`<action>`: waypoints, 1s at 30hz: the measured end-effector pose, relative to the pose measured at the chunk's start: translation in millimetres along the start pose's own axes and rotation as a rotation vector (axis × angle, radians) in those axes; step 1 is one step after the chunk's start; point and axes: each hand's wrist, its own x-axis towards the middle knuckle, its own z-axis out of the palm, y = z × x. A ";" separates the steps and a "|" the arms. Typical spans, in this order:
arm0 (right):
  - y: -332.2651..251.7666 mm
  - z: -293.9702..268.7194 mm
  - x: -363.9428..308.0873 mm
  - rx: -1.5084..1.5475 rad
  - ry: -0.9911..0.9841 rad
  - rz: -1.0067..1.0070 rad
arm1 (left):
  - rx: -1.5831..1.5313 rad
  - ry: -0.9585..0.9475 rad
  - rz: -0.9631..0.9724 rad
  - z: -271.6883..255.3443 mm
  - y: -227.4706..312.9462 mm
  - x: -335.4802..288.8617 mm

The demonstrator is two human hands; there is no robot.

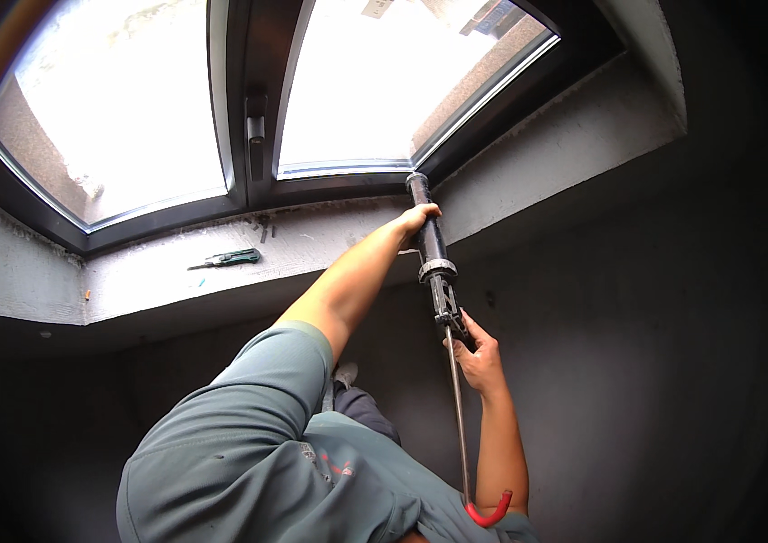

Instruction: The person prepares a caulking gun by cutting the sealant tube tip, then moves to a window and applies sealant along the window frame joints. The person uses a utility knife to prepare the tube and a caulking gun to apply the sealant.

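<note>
A caulking gun [435,244] with a dark barrel and a long metal rod stretches from the window corner back toward my body. The rod ends in a red hook [490,514] near my right forearm. My left hand [419,220] is wrapped round the barrel close to its front end. Lower down, my right hand [479,358] grips the gun by its handle, which is partly hidden by the fingers. The barrel's front end reaches the lower corner of the right window pane [348,100]; its tip is hidden from me.
A green and black utility knife [228,259] lies on the concrete sill [148,288], with small dark scraps [266,232] behind it. The dark window frame [259,195] carries a handle [256,127]. Rough grey wall [601,271] runs below and right of the sill.
</note>
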 end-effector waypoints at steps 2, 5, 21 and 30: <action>-0.1 0.2 -0.3 0.033 0.000 0.013 | 0.000 0.001 0.022 1.2 0.1 -1.7; 3.0 1.2 -0.5 0.057 0.011 0.009 | 0.015 0.023 -0.008 1.3 -0.7 -3.5; 40.1 -2.4 -2.5 0.227 0.048 0.116 | 0.066 0.013 -0.072 -3.7 -38.5 39.6; 70.8 -46.0 -67.6 0.400 0.273 0.251 | 0.299 -0.157 -0.301 3.6 -121.1 0.8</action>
